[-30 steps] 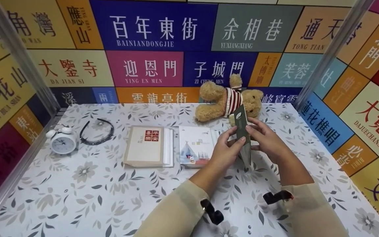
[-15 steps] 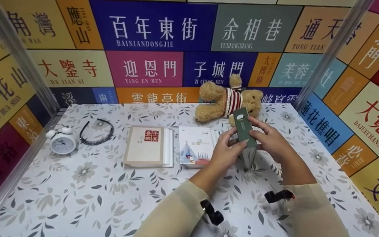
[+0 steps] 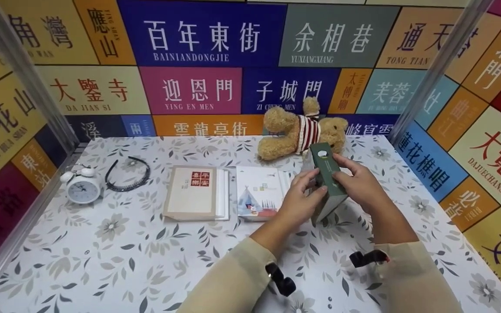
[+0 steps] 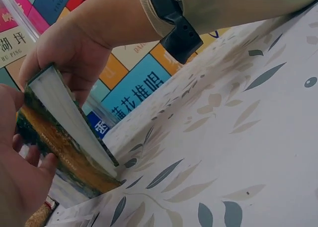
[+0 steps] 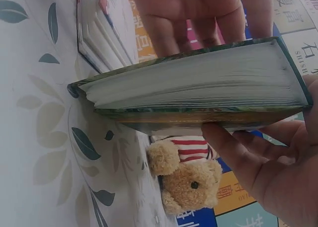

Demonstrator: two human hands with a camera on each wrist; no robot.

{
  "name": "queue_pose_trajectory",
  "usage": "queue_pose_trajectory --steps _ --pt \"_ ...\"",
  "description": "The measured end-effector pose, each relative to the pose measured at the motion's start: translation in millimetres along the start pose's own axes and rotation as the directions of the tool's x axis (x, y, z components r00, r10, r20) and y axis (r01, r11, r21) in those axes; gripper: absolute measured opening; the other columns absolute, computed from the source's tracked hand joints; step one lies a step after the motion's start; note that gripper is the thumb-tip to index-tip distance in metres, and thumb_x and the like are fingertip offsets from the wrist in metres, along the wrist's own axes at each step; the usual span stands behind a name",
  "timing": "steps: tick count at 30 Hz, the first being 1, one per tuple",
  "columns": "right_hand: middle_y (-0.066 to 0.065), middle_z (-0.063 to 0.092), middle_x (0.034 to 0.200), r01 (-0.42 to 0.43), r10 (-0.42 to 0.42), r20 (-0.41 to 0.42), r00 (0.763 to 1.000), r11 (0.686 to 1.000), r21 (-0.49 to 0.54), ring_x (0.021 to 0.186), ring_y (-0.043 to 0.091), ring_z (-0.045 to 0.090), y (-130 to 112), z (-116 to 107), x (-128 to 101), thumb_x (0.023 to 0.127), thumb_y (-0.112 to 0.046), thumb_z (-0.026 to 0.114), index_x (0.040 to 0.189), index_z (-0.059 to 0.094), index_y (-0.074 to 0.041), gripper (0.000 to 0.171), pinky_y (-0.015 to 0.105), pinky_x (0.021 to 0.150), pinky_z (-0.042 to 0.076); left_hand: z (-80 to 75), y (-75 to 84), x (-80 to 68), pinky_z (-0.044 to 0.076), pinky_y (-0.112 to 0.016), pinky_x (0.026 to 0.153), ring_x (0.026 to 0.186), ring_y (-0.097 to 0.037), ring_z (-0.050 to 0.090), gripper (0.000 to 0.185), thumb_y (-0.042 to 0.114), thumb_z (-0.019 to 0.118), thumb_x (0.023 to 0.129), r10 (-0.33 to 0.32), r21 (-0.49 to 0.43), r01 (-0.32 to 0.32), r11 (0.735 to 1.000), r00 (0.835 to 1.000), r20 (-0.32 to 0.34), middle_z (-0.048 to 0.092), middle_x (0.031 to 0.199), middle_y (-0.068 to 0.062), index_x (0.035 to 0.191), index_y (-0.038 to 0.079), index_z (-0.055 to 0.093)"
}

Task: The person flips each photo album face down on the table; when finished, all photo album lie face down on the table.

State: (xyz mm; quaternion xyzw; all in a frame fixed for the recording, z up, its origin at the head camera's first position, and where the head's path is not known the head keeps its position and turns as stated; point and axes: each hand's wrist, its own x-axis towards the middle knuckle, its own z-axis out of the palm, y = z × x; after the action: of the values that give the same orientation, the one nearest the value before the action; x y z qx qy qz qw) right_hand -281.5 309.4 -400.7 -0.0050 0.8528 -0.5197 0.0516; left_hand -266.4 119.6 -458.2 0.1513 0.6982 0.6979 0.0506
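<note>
A thick green hardcover book (image 3: 329, 167) stands on the table at the right of centre, its spine up and its lower edge at the cloth. My left hand (image 3: 299, 200) grips it from the left, thumb and fingers near the spine. From the right, my right hand (image 3: 360, 184) holds it with the thumb on the spine and the index finger toward the far end. In the right wrist view the pages of the book (image 5: 198, 85) fan slightly between the covers. An orange-brown band crosses its cover in the left wrist view, where fingers of my left hand (image 4: 22, 180) touch it.
Left of the book lie a white illustrated book (image 3: 257, 195) and a beige book (image 3: 192, 195). Behind it a teddy bear (image 3: 309, 132) lies by the back wall. A headband (image 3: 144, 180) and a white alarm clock (image 3: 83, 189) are at the left.
The book, at first seen nearly edge-on and narrow, has turned between the hands so its green spine faces up and its covers spread apart below. The right hand has shifted slightly with it.
</note>
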Motion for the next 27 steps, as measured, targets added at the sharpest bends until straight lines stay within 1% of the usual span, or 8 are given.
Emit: queue_pose_trajectory --steps 2,5,9,12,17,21,24,27 --pt "0.011 0.032 0.176 0.001 -0.001 -0.01 1.0 0.999 -0.039 0.142 0.036 0.056 1.2 -1.1 0.2 0.107 -0.039 0.064 0.17 0.031 -0.024 0.073 0.02 0.084 0.06 -1.9 -3.0 1.0 0.05 -0.039 0.119 0.146 -0.025 0.055 0.06 0.036 0.065 0.106 -0.027 0.045 0.025 0.999 0.999 0.031 0.044 0.165 -0.002 0.161 0.019 0.05" --pt "0.011 0.027 0.178 0.021 -0.023 -0.026 0.999 0.995 -0.093 0.15 0.042 0.049 2.8 -3.2 0.7 0.101 -0.047 0.073 0.169 0.034 -0.019 0.084 0.03 0.095 0.062 -4.4 -8.6 3.0 0.047 -0.04 0.122 0.151 -0.027 0.051 0.063 0.044 0.062 0.106 -0.068 0.128 0.059 0.99 0.995 0.069 0.041 0.169 -0.004 0.163 0.024 0.046" --pt "0.007 0.022 0.18 0.027 -0.035 -0.047 0.998 0.988 -0.154 0.158 0.044 0.039 3.6 -6.7 2.0 0.098 -0.049 0.076 0.167 0.039 -0.014 0.086 0.053 0.112 0.055 -5.7 -14.8 4.4 0.041 -0.042 0.127 0.153 -0.025 0.046 0.062 0.047 0.064 0.105 -0.11 0.224 0.085 0.971 0.989 0.1 0.042 0.17 -0.004 0.163 0.034 0.045" --pt "0.009 0.022 0.18 -0.009 0.0 -0.051 0.999 0.983 -0.182 0.16 0.044 0.035 4.4 -9.9 3.7 0.098 -0.049 0.076 0.167 0.039 -0.015 0.085 0.06 0.119 0.048 -5.0 -18.1 2.9 0.039 -0.043 0.128 0.153 -0.024 0.047 0.063 0.044 0.067 0.104 -0.114 0.294 0.075 0.953 0.987 0.116 0.042 0.17 -0.001 0.163 0.037 0.045" --pt "0.019 0.032 0.175 -0.052 0.042 -0.044 0.998 0.968 -0.245 0.157 0.047 0.038 10.9 -15.9 8.0 0.103 -0.041 0.07 0.165 0.043 -0.011 0.074 0.062 0.121 0.045 -2.2 -21.7 -0.4 0.036 -0.041 0.131 0.156 -0.03 0.043 0.065 0.031 0.066 0.104 -0.095 0.433 0.012 0.901 0.981 0.169 0.035 0.174 -0.007 0.165 0.029 0.044" --pt "0.025 0.029 0.175 -0.099 0.094 -0.033 0.995 0.948 -0.301 0.159 0.051 0.032 15.3 -21.9 9.1 0.107 -0.034 0.064 0.166 0.039 -0.009 0.069 0.065 0.126 0.037 2.2 -22.6 0.6 0.033 -0.037 0.133 0.161 -0.03 0.037 0.065 0.023 0.065 0.103 -0.113 0.514 -0.015 0.858 0.97 0.217 0.03 0.177 -0.009 0.165 0.022 0.044" --pt "0.029 0.024 0.175 -0.154 0.151 -0.035 0.988 0.93 -0.333 0.158 0.053 0.029 19.3 -26.3 9.5 0.107 -0.033 0.06 0.168 0.034 -0.01 0.07 0.067 0.126 0.034 5.3 -24.4 1.8 0.031 -0.034 0.133 0.162 -0.027 0.035 0.063 0.02 0.064 0.103 -0.126 0.527 -0.017 0.85 0.964 0.234 0.029 0.178 -0.007 0.163 0.018 0.046" --pt "0.032 0.023 0.174 -0.197 0.196 -0.037 0.98 0.916 -0.349 0.156 0.054 0.031 26.5 -29.7 12.0 0.106 -0.033 0.06 0.169 0.032 -0.01 0.072 0.067 0.123 0.037 7.3 -26.3 2.5 0.03 -0.033 0.133 0.163 -0.026 0.034 0.06 0.02 0.063 0.104 -0.136 0.526 -0.014 0.85 0.96 0.246 0.03 0.178 -0.005 0.162 0.018 0.049"
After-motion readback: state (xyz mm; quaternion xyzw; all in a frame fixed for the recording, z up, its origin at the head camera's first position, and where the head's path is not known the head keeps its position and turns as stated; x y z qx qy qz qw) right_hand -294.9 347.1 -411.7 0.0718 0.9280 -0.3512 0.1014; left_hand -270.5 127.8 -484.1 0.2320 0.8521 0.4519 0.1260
